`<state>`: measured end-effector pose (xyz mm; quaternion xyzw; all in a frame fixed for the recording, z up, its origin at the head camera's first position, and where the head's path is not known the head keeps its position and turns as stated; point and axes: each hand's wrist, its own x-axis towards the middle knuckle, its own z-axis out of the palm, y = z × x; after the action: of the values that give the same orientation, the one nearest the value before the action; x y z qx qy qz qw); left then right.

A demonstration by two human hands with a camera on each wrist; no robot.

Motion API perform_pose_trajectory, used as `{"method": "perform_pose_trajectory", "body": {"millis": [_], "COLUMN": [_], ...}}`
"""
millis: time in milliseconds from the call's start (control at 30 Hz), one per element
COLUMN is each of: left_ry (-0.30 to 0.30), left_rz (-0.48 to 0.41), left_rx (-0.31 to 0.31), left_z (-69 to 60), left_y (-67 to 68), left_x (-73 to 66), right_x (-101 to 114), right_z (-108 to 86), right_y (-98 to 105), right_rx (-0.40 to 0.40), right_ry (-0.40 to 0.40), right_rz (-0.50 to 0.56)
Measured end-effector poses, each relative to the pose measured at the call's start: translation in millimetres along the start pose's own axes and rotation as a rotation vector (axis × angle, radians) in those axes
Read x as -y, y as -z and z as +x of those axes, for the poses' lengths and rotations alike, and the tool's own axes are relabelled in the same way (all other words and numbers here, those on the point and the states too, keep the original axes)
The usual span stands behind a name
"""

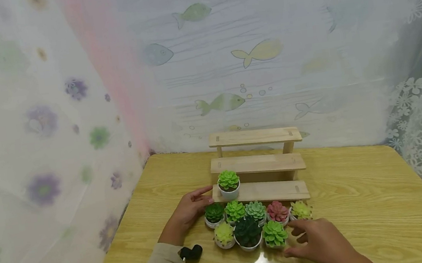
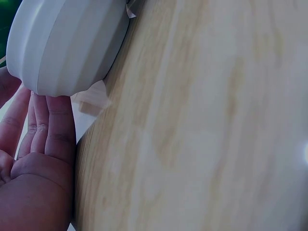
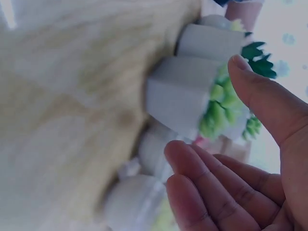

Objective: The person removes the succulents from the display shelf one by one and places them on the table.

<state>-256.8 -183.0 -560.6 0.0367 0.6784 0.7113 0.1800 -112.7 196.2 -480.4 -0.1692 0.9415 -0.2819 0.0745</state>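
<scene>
My left hand is beside the left end of the lowest shelf, its fingers fairly straight. Close to them sits a dark green potted succulent, whose white pot looms large in the left wrist view. One bright green succulent in a white pot stands on that bottom step of the wooden tiered stand. My right hand hovers with thumb and fingers apart, holding nothing. Nearest to it is a bright green succulent in an angular white pot at the front right of the group.
Several other potted succulents crowd before the stand, among them a large dark green one, a red one and a yellow one. A black object is at the left wrist. Printed curtains border the wooden table.
</scene>
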Motion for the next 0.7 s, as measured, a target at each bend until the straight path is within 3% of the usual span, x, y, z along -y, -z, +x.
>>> {"method": "perform_pose_trajectory", "body": {"millis": [267, 700], "left_ry": [-0.01, 0.001], "left_rz": [-0.003, -0.01], "left_rx": [-0.003, -0.007], "left_z": [0.2, 0.6], "left_y": [-0.9, -0.8], "left_x": [-1.2, -1.2], "right_x": [10, 14], "right_z": [8.6, 60.6], "right_y": [26, 33], "right_rx": [-0.049, -0.155], "right_ry": [0.031, 0.143], "right_rz": [0.014, 0.114]}}
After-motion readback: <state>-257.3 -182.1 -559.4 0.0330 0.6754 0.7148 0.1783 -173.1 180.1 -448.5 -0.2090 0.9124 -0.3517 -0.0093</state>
